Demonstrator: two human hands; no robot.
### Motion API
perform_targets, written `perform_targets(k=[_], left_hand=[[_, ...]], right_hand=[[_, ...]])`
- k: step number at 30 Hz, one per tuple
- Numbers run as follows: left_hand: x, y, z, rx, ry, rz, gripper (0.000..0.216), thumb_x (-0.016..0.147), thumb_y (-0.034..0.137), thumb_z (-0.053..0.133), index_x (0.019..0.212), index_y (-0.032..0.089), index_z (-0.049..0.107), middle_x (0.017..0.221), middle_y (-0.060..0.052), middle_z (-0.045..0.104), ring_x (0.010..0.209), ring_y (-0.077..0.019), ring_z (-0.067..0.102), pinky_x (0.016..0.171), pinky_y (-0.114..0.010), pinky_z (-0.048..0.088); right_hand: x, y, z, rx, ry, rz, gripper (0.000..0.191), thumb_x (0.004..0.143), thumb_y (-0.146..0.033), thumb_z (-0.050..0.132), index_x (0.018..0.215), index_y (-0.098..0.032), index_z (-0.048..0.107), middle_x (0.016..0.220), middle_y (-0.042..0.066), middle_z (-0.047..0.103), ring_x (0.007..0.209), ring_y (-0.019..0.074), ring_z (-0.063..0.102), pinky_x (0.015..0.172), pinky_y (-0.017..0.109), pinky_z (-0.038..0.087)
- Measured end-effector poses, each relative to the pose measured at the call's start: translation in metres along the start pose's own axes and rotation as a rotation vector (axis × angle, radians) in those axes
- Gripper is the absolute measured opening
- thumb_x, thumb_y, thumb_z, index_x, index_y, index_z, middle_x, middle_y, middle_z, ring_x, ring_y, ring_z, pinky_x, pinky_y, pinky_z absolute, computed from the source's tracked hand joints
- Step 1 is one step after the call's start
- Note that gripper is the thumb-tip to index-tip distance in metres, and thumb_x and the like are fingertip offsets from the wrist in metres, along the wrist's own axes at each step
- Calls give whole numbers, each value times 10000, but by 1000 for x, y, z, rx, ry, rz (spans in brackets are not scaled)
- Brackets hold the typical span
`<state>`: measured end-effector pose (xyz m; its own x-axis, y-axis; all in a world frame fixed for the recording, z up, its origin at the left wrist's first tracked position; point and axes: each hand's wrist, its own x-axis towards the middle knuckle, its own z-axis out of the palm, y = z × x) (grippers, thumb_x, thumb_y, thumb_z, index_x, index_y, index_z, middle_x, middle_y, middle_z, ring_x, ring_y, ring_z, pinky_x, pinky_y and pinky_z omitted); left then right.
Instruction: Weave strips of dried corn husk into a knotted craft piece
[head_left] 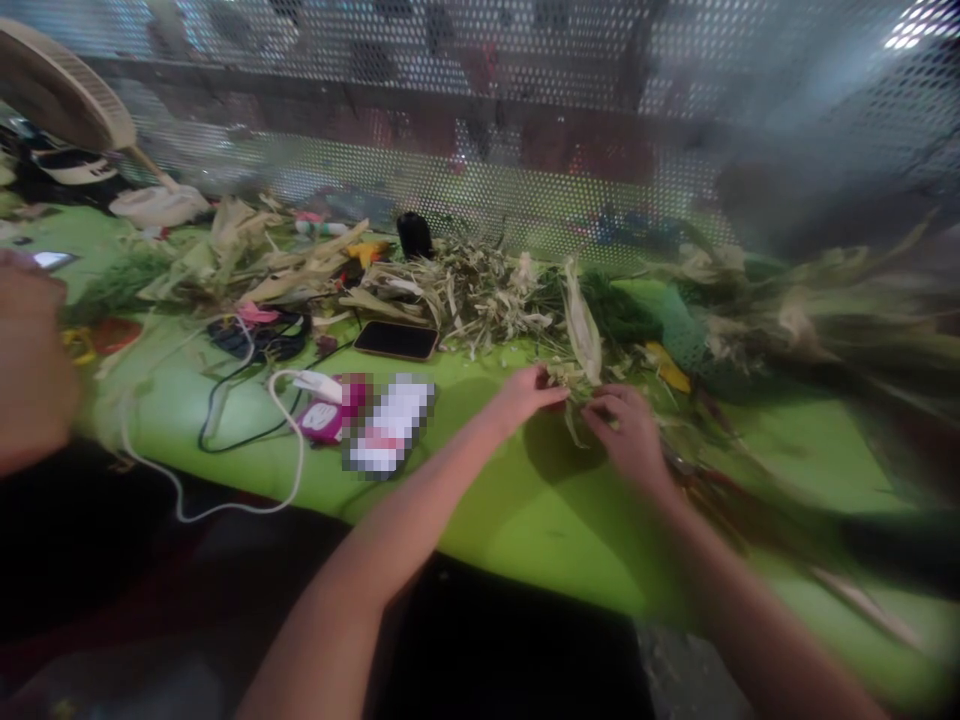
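Note:
My left hand (531, 392) and my right hand (627, 428) meet over the green table (510, 520), a little right of the middle. Between them is a small bunch of pale dried corn husk strips (564, 378), pinched by the fingers of my left hand. My right hand is closed at its fingertips around the lower right side of the same bunch, where a thin strip hangs down. Just behind the hands, a broad pale husk leaf (582, 325) stands up; whether it belongs to the bunch I cannot tell.
A heap of husk scraps (495, 290) lies behind my hands, with a dark phone (396, 340) before it. A white cable (289, 480) loops near a magenta box (324, 420). A fan (64, 85) stands far left, near another person's arm (34, 370). Perforated metal (480, 120) backs the table.

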<state>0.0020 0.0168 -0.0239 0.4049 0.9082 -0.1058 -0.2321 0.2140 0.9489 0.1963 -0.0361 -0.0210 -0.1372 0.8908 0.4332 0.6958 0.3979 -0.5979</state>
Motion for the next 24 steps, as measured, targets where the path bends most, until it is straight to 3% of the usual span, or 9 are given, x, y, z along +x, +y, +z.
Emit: perform_targets(k=[3,5,10,16,21,24], left_hand=[[1,0,-1,61,84,28,364,707,300,808,955,119,613,896,-64,680,753,-148,651,813,-382,542],[1,1,0,92,121,36,387,706,319,809,968,125,599,890,-67,686,745,-160,663,781,-378,554],[0,0,4,93,152,38,371,732,272,787,1006,118,590,913,-83,690,752,-168,674,789,-398,568],[1,-5,7,116,212,57,365,687,249,818,971,123,626,860,-58,673,762,-156,650,811,-381,548],[0,-9,16,148,309,118,319,636,236,842,842,150,615,771,-6,637,798,-161,624,797,-332,527],[-2,-8,22,86,288,99,324,654,230,830,872,153,602,800,-10,651,806,-158,628,797,-324,529]], right_hand=[[-2,-6,-3,-53,105,-11,212,869,-348,637,1038,-227,677,1182,117,571,1158,291,516,956,460,429],[-3,-8,-4,-90,137,-33,197,866,-370,649,1004,-234,685,1202,114,558,1177,294,506,963,460,426],[-3,-8,-1,-194,58,-119,127,859,-349,660,888,-234,707,1101,105,607,1084,292,550,904,463,445],[-3,-9,0,-236,95,-168,57,864,-244,641,835,-220,684,1039,94,634,1031,274,576,856,445,466],[-5,-10,3,-178,58,-176,34,850,-226,660,821,-222,678,1071,92,633,1045,274,576,867,445,463],[-5,-10,6,-113,22,-163,53,847,-216,651,801,-229,674,1088,87,636,1056,274,570,871,447,461]])
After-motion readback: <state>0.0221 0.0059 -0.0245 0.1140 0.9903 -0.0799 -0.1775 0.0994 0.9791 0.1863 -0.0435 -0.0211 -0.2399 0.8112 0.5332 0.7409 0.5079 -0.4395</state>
